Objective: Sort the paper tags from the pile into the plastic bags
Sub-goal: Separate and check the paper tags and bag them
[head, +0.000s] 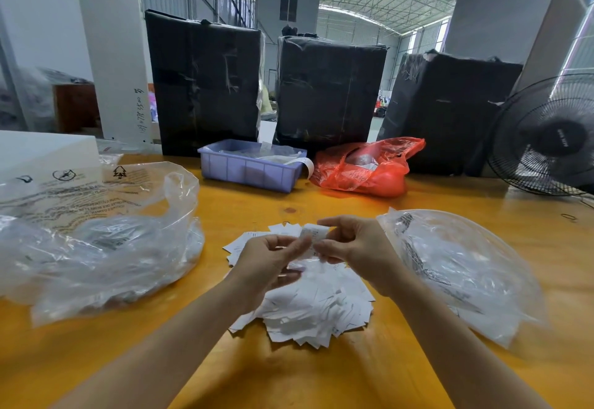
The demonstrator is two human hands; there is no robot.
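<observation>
Left plastic bag (pixel 96 241): clear, crinkled film with black printed text and symbols, slumped open along the left edge of the table (pixel 289 373), well left of the hands.
Table: glossy yellow-orange wood, smooth, with a visible knot near the middle.
Blue bin (pixel 249 172): rectangular ribbed plastic tray at the far edge, holding clear packets and a white strip that curls over its right rim.
Pile of paper tags (pixel 316 315): small white rectangular slips with faint black print, fanned and overlapping in a loose heap at the table's middle, directly beneath both hands and reaching toward the near edge.
Left hand (pixel 268 262): fingers curled, thumb and fingertips pinching the left end of the held tag (pixel 313 236) above the pile.
Held tag: white printed slip, slightly bent, stretched between the two hands.
Right hand (pixel 352 244): fingers curled, pinching the tag's right end between thumb and forefinger.
Red bag (pixel 366 167): thin, shiny, wrinkled plastic, bulging, at the far edge right of the bin.
Right plastic bag (pixel 463 270): clear film, rounded and puffed, just right of the pile, blurred toward the right edge.
Fan (pixel 546 138): black wire-grille, round, at the far right corner.
</observation>
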